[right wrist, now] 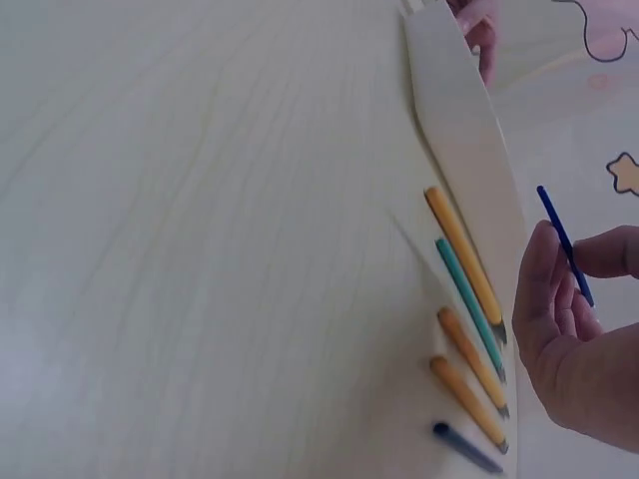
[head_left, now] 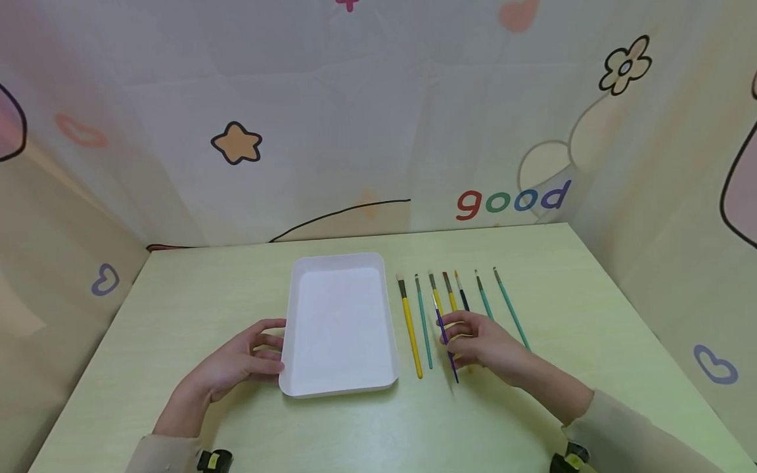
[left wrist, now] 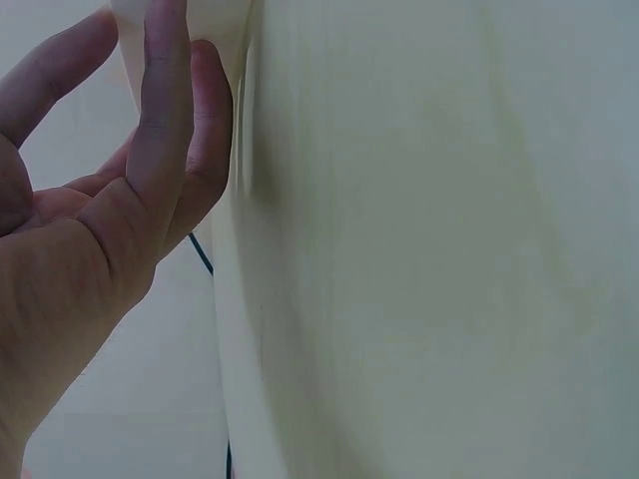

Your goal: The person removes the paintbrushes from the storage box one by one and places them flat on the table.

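A white tray (head_left: 337, 325) lies flat in the middle of the pale green table (head_left: 195, 295). My left hand (head_left: 260, 351) rests with straight fingers against the tray's left wall; in the left wrist view its fingers (left wrist: 170, 120) touch that wall. To the tray's right lies a row of several paintbrushes, starting with a yellow one (head_left: 410, 325) and a teal one (head_left: 423, 322). My right hand (head_left: 452, 338) pinches a thin purple-blue brush (head_left: 442, 328) just above the row. The right wrist view shows that hand (right wrist: 574, 261), the pinched brush (right wrist: 564, 244) and the tray rim (right wrist: 469, 150).
More brushes lie right of my hand: two teal ones (head_left: 483, 295) (head_left: 510, 305) and a dark one (head_left: 462, 295). Patterned paper walls close in the table at the back and both sides. Bare tabletop lies in front of the tray.
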The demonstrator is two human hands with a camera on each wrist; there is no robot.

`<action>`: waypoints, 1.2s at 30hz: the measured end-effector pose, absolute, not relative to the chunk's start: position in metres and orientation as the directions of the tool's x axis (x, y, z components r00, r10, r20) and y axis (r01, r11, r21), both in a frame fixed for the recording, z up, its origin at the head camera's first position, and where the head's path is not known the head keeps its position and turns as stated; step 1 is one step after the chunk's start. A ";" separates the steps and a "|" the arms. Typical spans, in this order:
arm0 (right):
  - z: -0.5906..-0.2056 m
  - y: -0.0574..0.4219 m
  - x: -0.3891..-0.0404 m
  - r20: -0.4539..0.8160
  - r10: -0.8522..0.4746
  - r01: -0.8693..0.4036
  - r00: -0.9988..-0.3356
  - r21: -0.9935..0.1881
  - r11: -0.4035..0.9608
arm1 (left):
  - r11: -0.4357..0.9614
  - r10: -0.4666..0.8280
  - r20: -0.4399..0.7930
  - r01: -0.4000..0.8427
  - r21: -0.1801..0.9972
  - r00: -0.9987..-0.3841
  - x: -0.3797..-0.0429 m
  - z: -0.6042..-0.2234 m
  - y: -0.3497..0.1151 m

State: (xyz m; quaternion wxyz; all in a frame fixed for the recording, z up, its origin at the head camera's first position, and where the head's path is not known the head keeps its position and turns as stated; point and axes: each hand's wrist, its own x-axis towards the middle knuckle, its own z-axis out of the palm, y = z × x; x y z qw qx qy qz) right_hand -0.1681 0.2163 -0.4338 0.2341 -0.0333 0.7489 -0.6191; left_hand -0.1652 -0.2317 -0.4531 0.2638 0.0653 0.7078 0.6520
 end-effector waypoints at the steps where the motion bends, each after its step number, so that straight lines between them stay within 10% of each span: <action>1: -0.435 0.220 -0.168 -0.316 -0.327 0.248 -0.891 -0.940 0.234 | 0.142 0.436 -0.288 -0.251 0.958 -0.853 -0.165 -0.453 -0.232; 36: -0.437 0.318 -0.197 -0.301 -0.153 0.204 -0.941 -0.868 0.452 | 0.152 0.430 -0.292 -0.251 0.956 -0.854 -0.165 -0.453 -0.232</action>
